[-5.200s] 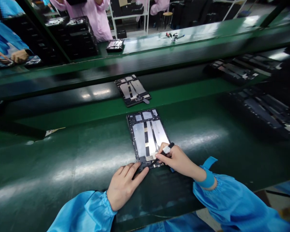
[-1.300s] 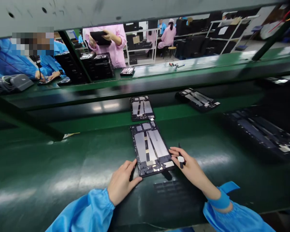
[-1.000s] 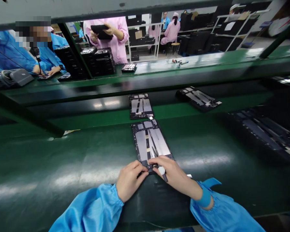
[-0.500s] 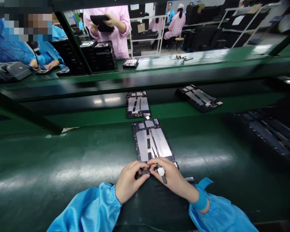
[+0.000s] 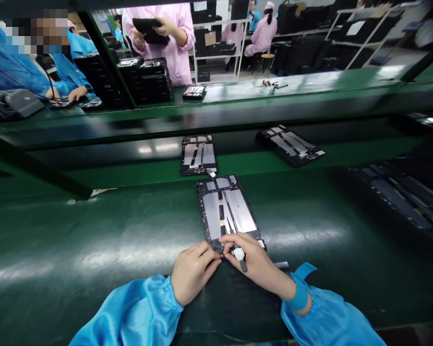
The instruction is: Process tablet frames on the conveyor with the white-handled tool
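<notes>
An opened tablet (image 5: 226, 211) with silver battery cells lies back-up on the green bench in front of me. My left hand (image 5: 193, 271) rests at its near edge, fingers curled and pinching at a small part there. My right hand (image 5: 252, 262) is closed round thin black tweezers (image 5: 235, 238) with a white band, their tips lying over the tablet's near end. Both hands meet at the tablet's bottom edge. What the left fingers pinch is too small to make out.
A second opened tablet (image 5: 198, 154) lies just beyond on the conveyor belt, a third (image 5: 290, 145) to the right. More opened tablets (image 5: 400, 192) lie at far right. Across the line, a person in pink holds a tablet; people in blue sit at left by stacked trays (image 5: 144, 79).
Over five seconds my view lifted to show the far side. In the last second both hands closed in on the tablet's near edge and stayed; the tablets on the belt drifted left.
</notes>
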Demonstrator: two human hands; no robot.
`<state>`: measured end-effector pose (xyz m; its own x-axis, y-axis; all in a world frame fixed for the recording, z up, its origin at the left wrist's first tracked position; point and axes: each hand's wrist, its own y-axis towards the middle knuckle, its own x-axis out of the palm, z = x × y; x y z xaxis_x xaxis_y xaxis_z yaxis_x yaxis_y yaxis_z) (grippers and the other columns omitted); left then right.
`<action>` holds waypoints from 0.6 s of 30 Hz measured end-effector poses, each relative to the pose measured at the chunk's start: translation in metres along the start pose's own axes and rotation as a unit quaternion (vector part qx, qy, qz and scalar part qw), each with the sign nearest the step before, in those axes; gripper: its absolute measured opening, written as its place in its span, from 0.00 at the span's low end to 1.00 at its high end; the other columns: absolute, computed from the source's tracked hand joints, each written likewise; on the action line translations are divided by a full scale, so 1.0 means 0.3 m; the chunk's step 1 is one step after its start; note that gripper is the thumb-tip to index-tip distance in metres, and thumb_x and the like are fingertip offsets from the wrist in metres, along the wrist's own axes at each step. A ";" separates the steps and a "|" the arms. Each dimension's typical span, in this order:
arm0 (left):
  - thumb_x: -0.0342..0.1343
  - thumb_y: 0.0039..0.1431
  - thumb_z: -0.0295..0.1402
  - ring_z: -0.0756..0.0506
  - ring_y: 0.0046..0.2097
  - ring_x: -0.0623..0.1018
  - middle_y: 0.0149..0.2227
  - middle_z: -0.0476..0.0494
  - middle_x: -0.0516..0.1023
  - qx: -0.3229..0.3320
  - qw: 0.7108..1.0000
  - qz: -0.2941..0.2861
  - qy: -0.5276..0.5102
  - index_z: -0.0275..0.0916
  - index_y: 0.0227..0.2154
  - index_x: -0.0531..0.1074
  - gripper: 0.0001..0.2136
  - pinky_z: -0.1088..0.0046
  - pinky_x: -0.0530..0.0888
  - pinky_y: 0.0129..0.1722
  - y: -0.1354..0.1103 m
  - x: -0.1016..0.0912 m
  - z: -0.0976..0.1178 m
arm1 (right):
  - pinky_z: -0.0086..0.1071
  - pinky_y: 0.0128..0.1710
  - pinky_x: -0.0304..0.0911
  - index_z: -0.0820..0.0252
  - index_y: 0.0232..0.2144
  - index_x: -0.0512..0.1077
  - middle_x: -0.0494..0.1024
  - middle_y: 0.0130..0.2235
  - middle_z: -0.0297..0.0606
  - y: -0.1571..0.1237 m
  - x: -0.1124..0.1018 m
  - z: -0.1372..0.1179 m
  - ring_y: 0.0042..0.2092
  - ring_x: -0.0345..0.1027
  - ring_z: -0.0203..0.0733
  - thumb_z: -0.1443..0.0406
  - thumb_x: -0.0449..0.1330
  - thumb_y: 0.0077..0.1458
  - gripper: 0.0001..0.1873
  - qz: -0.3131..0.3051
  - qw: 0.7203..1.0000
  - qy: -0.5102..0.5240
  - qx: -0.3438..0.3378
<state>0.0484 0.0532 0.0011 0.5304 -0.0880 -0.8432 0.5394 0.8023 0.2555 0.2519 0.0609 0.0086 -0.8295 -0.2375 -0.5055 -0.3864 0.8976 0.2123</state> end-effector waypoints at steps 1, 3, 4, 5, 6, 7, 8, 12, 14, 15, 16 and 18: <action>0.46 0.70 0.35 0.48 0.34 0.74 0.33 0.47 0.73 0.018 0.999 0.004 0.030 0.40 0.35 0.73 0.12 0.74 0.71 0.34 -0.004 -0.001 0.001 | 0.39 0.45 0.65 0.53 0.47 0.69 0.78 0.35 0.36 -0.001 0.002 0.000 0.41 0.72 0.46 0.73 0.57 0.57 0.17 0.005 1.000 -0.003 -0.003; 0.45 0.70 0.33 0.48 0.33 0.73 0.33 0.46 0.73 0.055 0.994 0.000 0.095 0.39 0.37 0.73 0.12 0.74 0.71 0.32 -0.015 -0.008 0.001 | 0.39 0.44 0.65 0.53 0.48 0.69 0.78 0.36 0.36 -0.002 0.006 -0.001 0.41 0.72 0.46 0.73 0.56 0.57 0.17 0.011 1.000 -0.004 -0.008; 0.44 0.70 0.32 0.48 0.33 0.73 0.35 0.45 0.74 0.076 0.989 -0.007 0.129 0.39 0.40 0.73 0.12 0.74 0.71 0.32 -0.021 -0.014 0.001 | 0.40 0.44 0.65 0.53 0.48 0.69 0.78 0.36 0.37 -0.002 0.008 -0.001 0.41 0.72 0.46 0.73 0.56 0.57 0.17 0.013 1.000 -0.004 -0.010; 0.42 0.70 0.30 0.47 0.34 0.73 0.37 0.43 0.75 0.097 0.982 -0.016 0.160 0.38 0.43 0.72 0.12 0.73 0.71 0.32 -0.028 -0.020 0.000 | 0.39 0.44 0.65 0.53 0.48 0.69 0.78 0.35 0.37 -0.003 0.009 -0.001 0.41 0.72 0.46 0.73 0.56 0.58 0.17 0.013 1.000 -0.005 -0.011; 0.41 0.70 0.28 0.46 0.36 0.73 0.40 0.41 0.75 0.116 0.976 -0.026 0.184 0.37 0.47 0.71 0.13 0.72 0.71 0.32 -0.036 -0.027 -0.001 | 0.39 0.43 0.66 0.53 0.48 0.69 0.78 0.36 0.37 -0.003 0.010 -0.001 0.40 0.72 0.46 0.73 0.56 0.58 0.17 0.013 1.000 -0.008 -0.011; 0.40 0.70 0.26 0.45 0.38 0.74 0.43 0.39 0.75 0.132 0.970 -0.036 0.200 0.36 0.50 0.69 0.14 0.71 0.72 0.33 -0.044 -0.033 -0.004 | 0.39 0.43 0.66 0.54 0.48 0.69 0.78 0.36 0.37 -0.004 0.011 0.000 0.40 0.71 0.46 0.73 0.56 0.58 0.17 0.011 1.000 -0.011 -0.011; 0.40 0.69 0.26 0.44 0.39 0.74 0.45 0.38 0.75 0.141 0.967 -0.042 0.207 0.35 0.53 0.67 0.15 0.71 0.72 0.33 -0.052 -0.038 -0.007 | 0.39 0.43 0.66 0.54 0.48 0.70 0.78 0.36 0.37 -0.004 0.012 0.000 0.40 0.71 0.46 0.73 0.56 0.58 0.17 0.010 1.000 -0.015 -0.010; 0.43 0.69 0.27 0.45 0.39 0.74 0.48 0.39 0.75 0.127 0.972 -0.039 0.192 0.37 0.56 0.65 0.16 0.70 0.73 0.34 -0.074 -0.045 -0.025 | 0.39 0.43 0.65 0.54 0.48 0.70 0.78 0.36 0.37 -0.003 0.012 0.000 0.40 0.72 0.46 0.73 0.56 0.58 0.17 0.000 1.000 -0.020 -0.013; 0.42 0.70 0.27 0.45 0.39 0.73 0.49 0.39 0.74 0.129 0.973 -0.048 0.186 0.40 0.56 0.65 0.16 0.71 0.73 0.35 -0.078 -0.044 -0.034 | 0.39 0.44 0.65 0.54 0.48 0.70 0.79 0.36 0.37 -0.003 0.009 -0.001 0.40 0.72 0.46 0.73 0.56 0.58 0.17 -0.003 1.000 -0.021 -0.012; 0.41 0.70 0.27 0.45 0.40 0.73 0.49 0.39 0.74 0.133 0.972 -0.057 0.186 0.41 0.56 0.65 0.17 0.71 0.73 0.35 -0.079 -0.044 -0.038 | 0.39 0.44 0.65 0.53 0.48 0.70 0.79 0.36 0.37 -0.002 0.007 -0.001 0.40 0.72 0.46 0.73 0.56 0.58 0.17 -0.005 1.000 -0.021 -0.011; 0.40 0.70 0.27 0.45 0.40 0.73 0.49 0.39 0.73 0.136 0.971 -0.066 0.187 0.42 0.57 0.65 0.17 0.71 0.74 0.35 -0.079 -0.043 -0.041 | 0.39 0.44 0.65 0.53 0.48 0.69 0.79 0.36 0.36 -0.002 0.005 -0.002 0.40 0.73 0.46 0.73 0.56 0.58 0.17 -0.006 1.000 -0.021 -0.009; 0.39 0.70 0.27 0.45 0.41 0.73 0.50 0.38 0.73 0.135 0.970 -0.080 0.184 0.41 0.57 0.65 0.18 0.70 0.74 0.36 -0.077 -0.043 -0.045 | 0.38 0.44 0.65 0.53 0.49 0.69 0.79 0.35 0.36 -0.001 0.004 -0.001 0.40 0.73 0.45 0.73 0.56 0.57 0.18 -0.008 1.000 -0.019 -0.006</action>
<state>0.0201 0.0437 -0.0003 0.1834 0.0580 -0.9813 0.7732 0.6079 0.1805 0.2511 0.0602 0.0081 -0.8080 -0.2367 -0.5396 -0.4039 0.8892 0.2148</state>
